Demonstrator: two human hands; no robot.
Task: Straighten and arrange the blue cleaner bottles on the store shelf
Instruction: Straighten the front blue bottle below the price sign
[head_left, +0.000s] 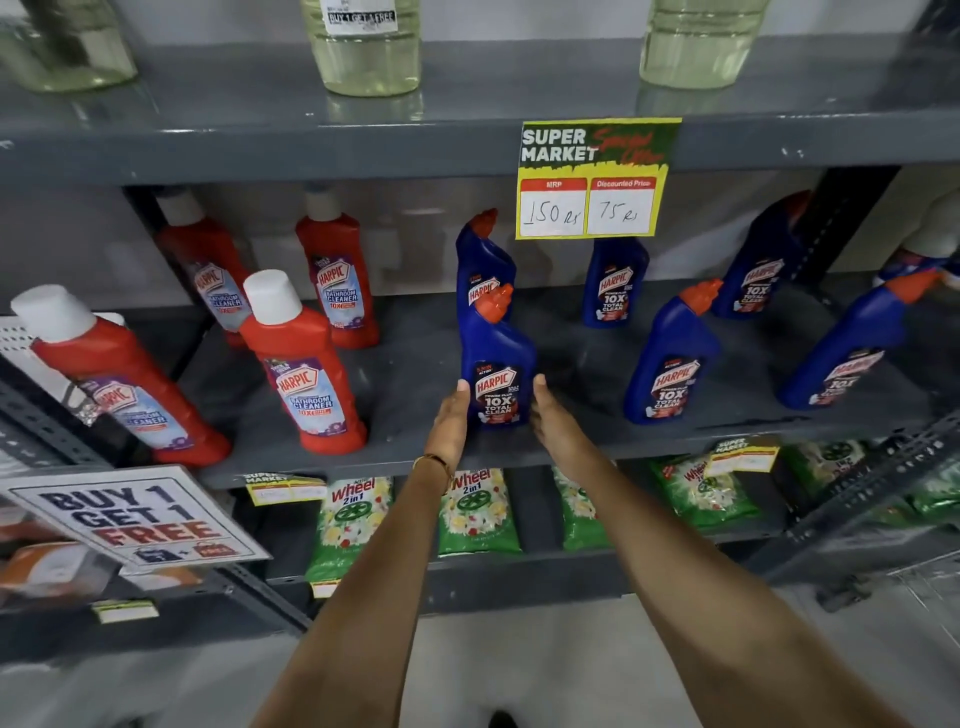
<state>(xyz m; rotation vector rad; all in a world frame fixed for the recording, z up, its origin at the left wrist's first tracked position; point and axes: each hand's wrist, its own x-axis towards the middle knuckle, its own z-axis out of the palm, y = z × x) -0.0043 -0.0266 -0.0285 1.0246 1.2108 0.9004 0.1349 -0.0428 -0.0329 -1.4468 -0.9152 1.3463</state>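
Observation:
Several blue cleaner bottles with orange-red caps stand on the grey middle shelf (415, 364). The front blue cleaner bottle (498, 364) is upright near the shelf edge, with another blue bottle (485, 260) right behind it. My left hand (452, 421) lies flat against its left side and my right hand (556, 421) against its right side, so the bottle sits between my palms. Further right stand more blue bottles: one at the back under the price sign (615, 286), one in front (672, 358), one far back (758, 265) and one front right (841, 353).
Red bathroom-cleaner bottles (311, 364) fill the shelf's left half. A yellow price sign (592, 176) hangs from the shelf above, which carries clear bottles (363, 47). Green detergent packs (478, 509) lie on the shelf below. A "Buy 1 Get 1 Free" sign (130, 514) sits lower left.

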